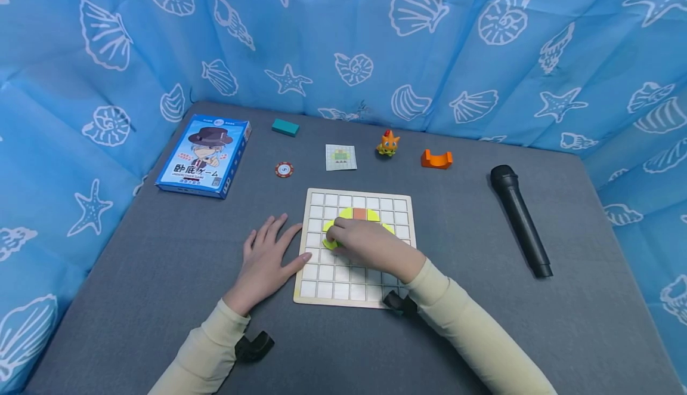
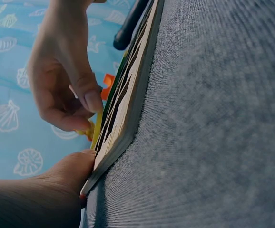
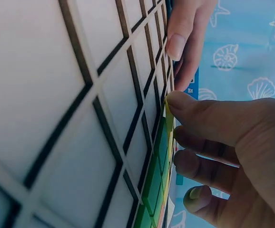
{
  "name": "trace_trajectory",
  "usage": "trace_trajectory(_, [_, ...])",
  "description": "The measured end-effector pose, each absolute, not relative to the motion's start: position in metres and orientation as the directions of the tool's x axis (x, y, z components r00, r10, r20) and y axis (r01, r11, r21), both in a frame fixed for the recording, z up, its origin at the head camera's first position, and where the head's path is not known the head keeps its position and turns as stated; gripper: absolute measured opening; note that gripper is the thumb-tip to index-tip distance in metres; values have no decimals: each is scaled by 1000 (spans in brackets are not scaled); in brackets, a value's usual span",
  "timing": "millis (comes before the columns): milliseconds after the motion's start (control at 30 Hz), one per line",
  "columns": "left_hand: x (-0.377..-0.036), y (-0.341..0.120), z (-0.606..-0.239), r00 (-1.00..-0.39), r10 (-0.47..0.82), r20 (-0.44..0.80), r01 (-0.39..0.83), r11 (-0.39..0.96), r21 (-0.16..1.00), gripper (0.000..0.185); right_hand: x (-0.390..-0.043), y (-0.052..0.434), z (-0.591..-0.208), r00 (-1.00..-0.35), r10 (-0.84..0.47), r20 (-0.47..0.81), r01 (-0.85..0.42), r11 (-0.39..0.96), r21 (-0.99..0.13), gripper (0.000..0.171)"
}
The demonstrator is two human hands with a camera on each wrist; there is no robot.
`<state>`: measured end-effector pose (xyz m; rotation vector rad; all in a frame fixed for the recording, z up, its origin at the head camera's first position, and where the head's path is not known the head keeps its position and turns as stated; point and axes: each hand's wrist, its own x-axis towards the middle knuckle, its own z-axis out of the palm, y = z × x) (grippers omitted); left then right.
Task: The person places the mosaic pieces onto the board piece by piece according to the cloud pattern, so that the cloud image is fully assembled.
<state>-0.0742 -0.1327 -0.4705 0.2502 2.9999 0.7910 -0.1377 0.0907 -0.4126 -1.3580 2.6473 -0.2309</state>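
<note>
Pinching a yellow tile [image 1: 330,241] between thumb and curled fingers, the right hand [image 1: 365,244] is hovering low over the left-centre of the gridded board [image 1: 322,290], with the tile standing nearly on edge against the board face in both wrist views. Beyond the knuckles, a patch of yellow and orange tiles [image 1: 361,214] is already lying in the upper middle squares, so the held piece is sitting just to the left of and below that patch. The left hand [image 1: 266,259] is resting flat on the grey tabletop [image 1: 134,275], fingers straight and spread, its fingertips touching the board's left edge as if bracing it. Which exact square lies under the tile is probably hidden by the fingers. Farther back, a small pattern card [image 1: 340,157] is lying apart from the board.
</note>
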Motion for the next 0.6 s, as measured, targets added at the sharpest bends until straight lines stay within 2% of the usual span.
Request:
trace_trajectory(333, [-74, -133, -471, -987, 162, 22, 151, 854, 498, 66, -141, 86, -415, -576, -816, -52, -793, 573, -206, 19])
trace_trajectory(600, [-74, -133, -472, -986, 160, 42, 160, 855, 493, 64, -144, 86, -418, -569, -820, -65, -789, 566, -239, 26])
